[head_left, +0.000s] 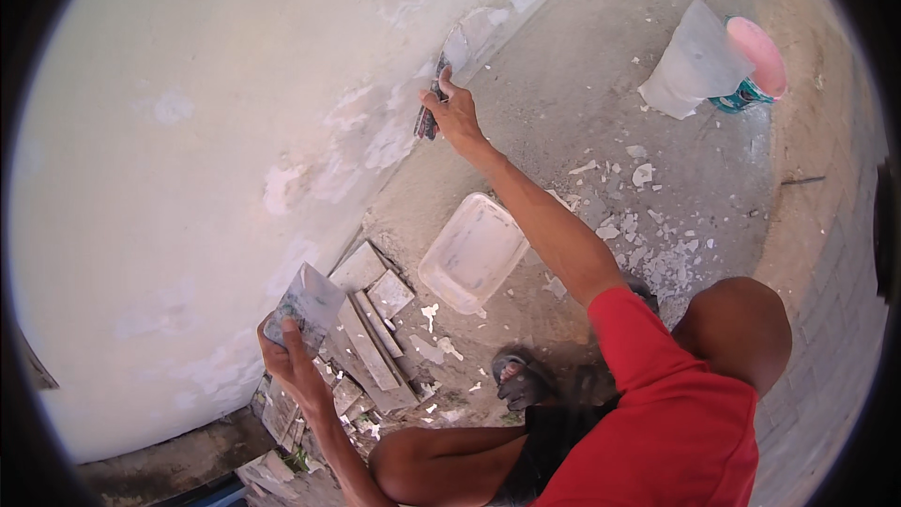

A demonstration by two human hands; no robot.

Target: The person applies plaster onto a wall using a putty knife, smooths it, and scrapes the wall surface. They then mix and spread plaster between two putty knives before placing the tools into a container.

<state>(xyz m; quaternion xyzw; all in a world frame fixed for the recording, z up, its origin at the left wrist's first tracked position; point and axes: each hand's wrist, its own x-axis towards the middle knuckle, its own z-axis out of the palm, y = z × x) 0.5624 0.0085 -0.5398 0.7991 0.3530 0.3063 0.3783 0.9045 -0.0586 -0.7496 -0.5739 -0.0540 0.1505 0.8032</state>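
My right hand (454,117) is gripping a scraper (441,66) near the lower edge of the wall (188,207); my left hand (297,361) is holding a flat plate (317,293). Pressing too steeply, I could be gouging the wall.

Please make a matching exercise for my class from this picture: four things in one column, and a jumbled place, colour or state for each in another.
Things:
1. right hand
2. tray
3. left hand
4. bucket

Descriptions:
A. green outside, pink inside
B. holding a flat grey plate
C. holding a dark-handled tool at the wall
D. pale, on the ground

Pairs: 1-C, 2-D, 3-B, 4-A
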